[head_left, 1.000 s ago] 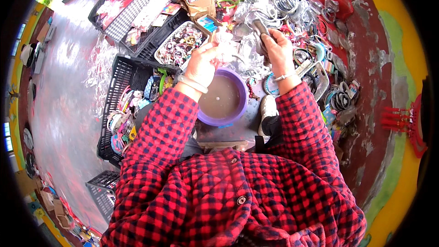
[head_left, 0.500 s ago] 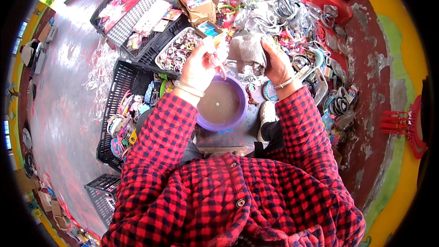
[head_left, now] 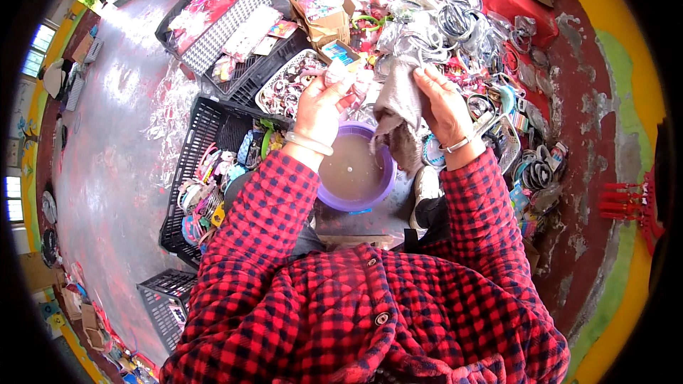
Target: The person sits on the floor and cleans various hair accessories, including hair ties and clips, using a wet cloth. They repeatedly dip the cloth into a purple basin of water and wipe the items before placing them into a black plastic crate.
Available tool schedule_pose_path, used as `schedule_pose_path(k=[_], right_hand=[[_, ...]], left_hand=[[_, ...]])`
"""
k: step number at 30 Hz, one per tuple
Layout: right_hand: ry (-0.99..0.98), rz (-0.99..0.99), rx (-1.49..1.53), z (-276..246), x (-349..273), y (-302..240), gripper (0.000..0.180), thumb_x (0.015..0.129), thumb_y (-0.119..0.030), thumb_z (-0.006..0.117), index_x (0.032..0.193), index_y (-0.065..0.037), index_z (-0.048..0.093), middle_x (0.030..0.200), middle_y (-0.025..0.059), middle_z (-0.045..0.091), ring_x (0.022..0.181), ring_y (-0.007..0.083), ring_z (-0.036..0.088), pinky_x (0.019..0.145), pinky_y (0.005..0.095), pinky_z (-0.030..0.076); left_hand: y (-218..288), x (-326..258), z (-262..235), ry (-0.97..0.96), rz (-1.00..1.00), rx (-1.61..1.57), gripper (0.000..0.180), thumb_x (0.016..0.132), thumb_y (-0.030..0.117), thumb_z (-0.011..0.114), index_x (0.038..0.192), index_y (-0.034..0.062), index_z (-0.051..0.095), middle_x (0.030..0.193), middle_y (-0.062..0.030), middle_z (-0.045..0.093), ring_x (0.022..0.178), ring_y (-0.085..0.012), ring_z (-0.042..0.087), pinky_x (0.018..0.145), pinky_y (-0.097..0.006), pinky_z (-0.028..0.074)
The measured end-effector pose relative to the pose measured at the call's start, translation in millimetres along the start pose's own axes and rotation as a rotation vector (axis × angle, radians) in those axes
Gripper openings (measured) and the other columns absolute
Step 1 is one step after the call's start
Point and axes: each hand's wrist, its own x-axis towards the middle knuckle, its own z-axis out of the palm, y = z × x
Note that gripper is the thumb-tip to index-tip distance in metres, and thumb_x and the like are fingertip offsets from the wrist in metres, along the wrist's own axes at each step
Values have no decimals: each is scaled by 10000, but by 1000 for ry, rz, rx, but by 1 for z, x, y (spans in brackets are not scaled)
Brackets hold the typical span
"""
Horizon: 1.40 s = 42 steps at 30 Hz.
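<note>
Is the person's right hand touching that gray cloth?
Touching. The head view shows the right hand gripping the gray cloth near its upper right edge, with no gap between them.

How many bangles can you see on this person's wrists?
2: a thick, pale, smooth bangle on the left wrist and a thin, silvery bangle on the right wrist. The red-and-black checked sleeves could hide more.

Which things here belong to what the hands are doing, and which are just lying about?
In use:
pale pink item, in the left hand
grey cloth, in the right hand
purple basin, probably

Apparently just lying about:
black plastic crate
houndstooth-patterned bin
cardboard box
plastic-bagged hoops
</note>
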Motion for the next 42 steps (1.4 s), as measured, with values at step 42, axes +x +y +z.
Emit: schedule_pose_path(k=[42], right_hand=[[-192, -199, -284, 20, 5, 38, 257, 814, 6, 590, 1070, -13, 571, 953, 1, 612, 849, 74, 554, 765, 220, 458]], left_hand=[[-9, -8, 6, -142, -81, -187, 179, 845, 76, 568, 1007, 4, 593, 967, -57, 615, 872, -149, 590, 806, -278, 466]])
